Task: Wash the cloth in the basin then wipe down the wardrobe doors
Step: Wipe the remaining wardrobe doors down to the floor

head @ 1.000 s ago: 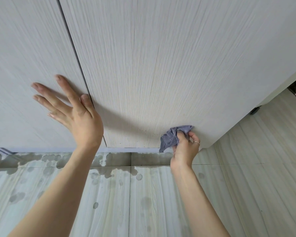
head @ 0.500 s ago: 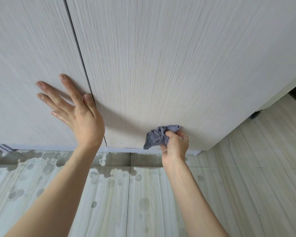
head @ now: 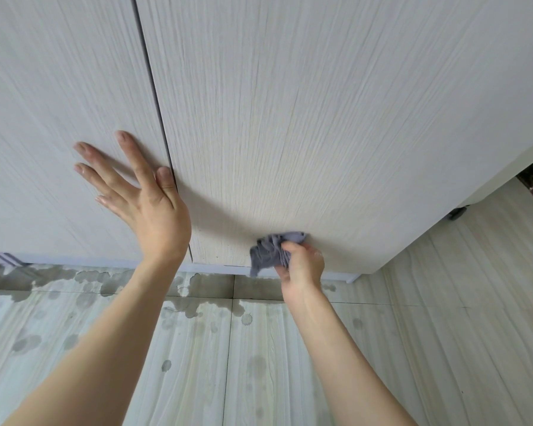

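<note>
My left hand point(head: 142, 195) lies flat on the left wardrobe door point(head: 59, 118), fingers straight and fanned apart, thumb along the dark seam between the doors. My right hand point(head: 302, 269) reaches low, its fingers curled round a bunched grey-blue cloth point(head: 270, 250) and holding it against the right wardrobe door point(head: 320, 118) near that door's bottom edge. Both forearms stretch up from the lower frame. My right fingertips are buried in the cloth's folds. Below, the pale tiled floor point(head: 459, 333) shows dark wet patches.
</note>
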`<state>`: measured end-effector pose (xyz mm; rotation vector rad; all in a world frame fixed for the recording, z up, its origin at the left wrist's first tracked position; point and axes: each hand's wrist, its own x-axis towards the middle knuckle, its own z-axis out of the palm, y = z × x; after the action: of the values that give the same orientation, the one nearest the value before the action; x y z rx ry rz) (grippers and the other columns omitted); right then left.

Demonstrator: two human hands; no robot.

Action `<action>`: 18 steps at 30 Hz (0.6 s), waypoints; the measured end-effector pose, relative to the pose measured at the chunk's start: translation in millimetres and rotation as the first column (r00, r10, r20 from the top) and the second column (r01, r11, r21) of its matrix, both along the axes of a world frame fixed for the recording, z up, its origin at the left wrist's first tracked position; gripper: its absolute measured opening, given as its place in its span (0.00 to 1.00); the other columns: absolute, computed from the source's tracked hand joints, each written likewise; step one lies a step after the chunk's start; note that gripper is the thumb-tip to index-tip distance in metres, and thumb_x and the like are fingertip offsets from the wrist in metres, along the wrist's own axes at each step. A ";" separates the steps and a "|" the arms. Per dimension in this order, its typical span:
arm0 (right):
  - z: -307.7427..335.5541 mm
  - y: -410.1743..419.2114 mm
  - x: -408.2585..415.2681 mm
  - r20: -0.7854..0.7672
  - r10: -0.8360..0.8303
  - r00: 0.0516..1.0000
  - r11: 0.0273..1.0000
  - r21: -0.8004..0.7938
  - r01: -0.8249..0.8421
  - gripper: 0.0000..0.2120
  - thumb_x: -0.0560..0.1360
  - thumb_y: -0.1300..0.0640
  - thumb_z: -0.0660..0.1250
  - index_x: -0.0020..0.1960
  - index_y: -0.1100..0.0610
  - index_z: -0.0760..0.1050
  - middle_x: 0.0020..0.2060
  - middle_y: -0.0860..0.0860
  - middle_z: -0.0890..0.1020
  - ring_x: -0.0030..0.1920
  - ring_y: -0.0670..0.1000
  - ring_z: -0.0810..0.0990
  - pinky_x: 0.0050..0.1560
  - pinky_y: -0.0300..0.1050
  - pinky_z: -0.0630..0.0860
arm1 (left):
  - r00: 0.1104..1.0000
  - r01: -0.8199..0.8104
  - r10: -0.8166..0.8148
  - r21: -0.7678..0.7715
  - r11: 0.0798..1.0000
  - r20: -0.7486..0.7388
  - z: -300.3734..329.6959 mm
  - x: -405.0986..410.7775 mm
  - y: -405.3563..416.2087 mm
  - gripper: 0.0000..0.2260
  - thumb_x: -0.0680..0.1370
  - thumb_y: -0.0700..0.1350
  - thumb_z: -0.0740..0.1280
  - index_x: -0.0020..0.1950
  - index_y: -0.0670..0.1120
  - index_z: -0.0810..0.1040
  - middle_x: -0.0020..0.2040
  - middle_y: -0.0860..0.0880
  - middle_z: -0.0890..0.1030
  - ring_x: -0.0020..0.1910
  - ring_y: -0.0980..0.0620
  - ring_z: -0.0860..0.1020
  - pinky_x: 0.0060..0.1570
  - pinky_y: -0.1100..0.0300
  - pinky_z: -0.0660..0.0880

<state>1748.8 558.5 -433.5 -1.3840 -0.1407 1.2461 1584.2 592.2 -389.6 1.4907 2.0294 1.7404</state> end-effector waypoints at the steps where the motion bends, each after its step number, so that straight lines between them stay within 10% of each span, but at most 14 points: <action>1: 7.9 1.0 -4.1 -0.019 -0.001 1.000 0.999 0.032 0.001 0.10 0.73 0.73 0.63 0.41 0.59 0.72 0.34 0.52 0.78 0.35 0.49 0.77 0.37 0.42 0.76 | 1.000 0.001 -0.001 0.000 1.000 0.002 0.0 0.0 -0.2 0.23 0.84 0.48 0.48 0.78 0.45 0.48 0.75 0.32 0.42 0.74 0.32 0.39 0.68 0.32 0.43; 11: -53.8 1.1 -20.6 0.119 0.110 0.987 0.960 -0.269 -0.075 0.06 0.73 0.69 0.62 0.42 0.59 0.69 0.34 0.52 0.73 0.33 0.50 0.73 0.33 0.42 0.69 | 1.000 0.011 -0.011 -0.007 1.000 -0.017 -0.6 -2.3 -1.0 0.23 0.84 0.49 0.50 0.78 0.46 0.50 0.75 0.32 0.43 0.74 0.32 0.40 0.68 0.31 0.44; 18: 5.0 3.5 -43.6 -0.086 0.074 0.994 0.997 -0.005 -0.075 0.08 0.72 0.72 0.64 0.43 0.60 0.72 0.35 0.54 0.77 0.36 0.50 0.76 0.35 0.41 0.75 | 1.000 -0.005 0.005 -0.002 1.000 -0.020 -2.4 -2.6 1.4 0.23 0.84 0.48 0.51 0.77 0.45 0.51 0.75 0.31 0.43 0.74 0.31 0.40 0.68 0.32 0.44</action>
<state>1705.2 562.0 -428.5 -1.3401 -0.1294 1.3671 1581.6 593.6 -392.1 1.5097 2.0449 1.7316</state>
